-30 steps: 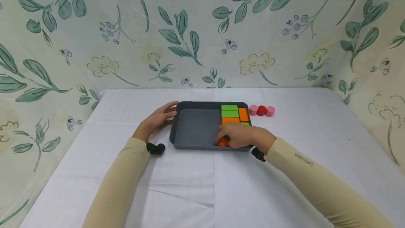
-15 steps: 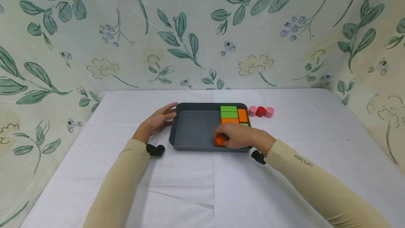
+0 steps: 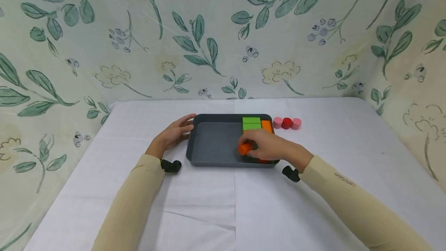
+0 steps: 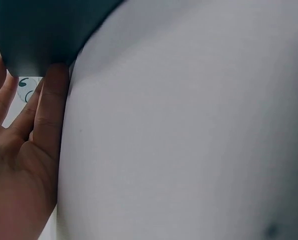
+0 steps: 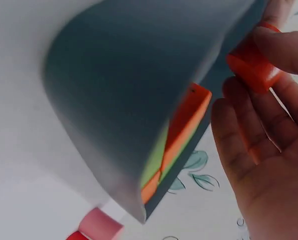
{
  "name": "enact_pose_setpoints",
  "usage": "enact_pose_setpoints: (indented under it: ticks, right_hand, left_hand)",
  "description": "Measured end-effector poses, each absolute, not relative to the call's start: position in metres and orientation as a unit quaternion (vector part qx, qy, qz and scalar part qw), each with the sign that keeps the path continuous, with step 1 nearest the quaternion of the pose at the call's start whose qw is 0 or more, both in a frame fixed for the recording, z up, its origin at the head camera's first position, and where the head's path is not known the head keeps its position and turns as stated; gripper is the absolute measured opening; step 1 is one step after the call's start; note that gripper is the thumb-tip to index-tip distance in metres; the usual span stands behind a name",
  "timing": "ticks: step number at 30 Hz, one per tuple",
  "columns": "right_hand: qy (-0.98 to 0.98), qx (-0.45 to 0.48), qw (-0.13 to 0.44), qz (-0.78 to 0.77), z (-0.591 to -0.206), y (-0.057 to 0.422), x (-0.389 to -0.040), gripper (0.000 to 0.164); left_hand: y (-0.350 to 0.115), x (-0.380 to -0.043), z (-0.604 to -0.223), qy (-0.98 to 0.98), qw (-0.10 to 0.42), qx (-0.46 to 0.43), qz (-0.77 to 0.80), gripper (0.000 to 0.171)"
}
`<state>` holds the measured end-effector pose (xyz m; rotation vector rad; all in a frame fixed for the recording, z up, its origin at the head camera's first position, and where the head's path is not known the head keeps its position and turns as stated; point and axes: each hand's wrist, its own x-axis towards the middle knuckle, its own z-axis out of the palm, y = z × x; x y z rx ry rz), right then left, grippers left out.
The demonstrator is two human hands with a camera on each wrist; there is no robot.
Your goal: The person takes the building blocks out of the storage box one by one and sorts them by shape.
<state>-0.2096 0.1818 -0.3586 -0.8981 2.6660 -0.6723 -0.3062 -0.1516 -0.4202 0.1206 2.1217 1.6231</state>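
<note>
My right hand (image 3: 267,145) pinches an orange cylinder (image 3: 245,149) between thumb and fingers, above the right part of a dark grey rectangular tray (image 3: 217,142). The right wrist view shows the cylinder (image 5: 256,65) held by the thumb and fingertips. Green blocks (image 3: 251,123) and an orange block (image 3: 266,126) are packed in the tray's back right corner; my hand covers others in front of them. A bit of a red piece (image 3: 263,161) peeks out below that hand. My left hand (image 3: 174,131) touches the tray's left end, its fingers fairly straight along the outer wall.
Just right of the tray stand two pink cylinders (image 3: 296,123) with a red cylinder (image 3: 287,123) between them. A white cloth (image 3: 195,212) covers the table, and a leaf-patterned curtain (image 3: 209,34) hangs behind it.
My right hand has lifted the orange cylinder from the tray's front right area and shifted slightly right. A red piece now shows beneath it. The left hand stays at the tray's end.
</note>
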Motion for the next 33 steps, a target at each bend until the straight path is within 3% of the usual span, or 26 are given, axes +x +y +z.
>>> enact_pose_setpoints:
  ticks: [6, 19, 26, 33]
  right_hand:
    - [0.902, -0.314, 0.068, -0.288, -0.346, 0.203, -0.201, 0.042]
    - [0.917, -0.27, -0.039, -0.291, -0.338, 0.264, -0.175, 0.041]
    - [0.932, -0.222, -0.069, -0.28, -0.343, 0.303, -0.165, 0.045]
    - [0.945, -0.183, -0.07, -0.263, -0.345, 0.325, -0.168, 0.039]
  left_hand:
    - [-0.152, -0.306, -0.421, 0.771, 0.23, 0.047, 0.592, 0.059]
    - [-0.151, -0.305, -0.42, 0.769, 0.231, 0.054, 0.594, 0.059]
    - [-0.15, -0.305, -0.419, 0.769, 0.231, 0.051, 0.593, 0.059]
    - [-0.151, -0.306, -0.421, 0.77, 0.231, 0.046, 0.593, 0.059]
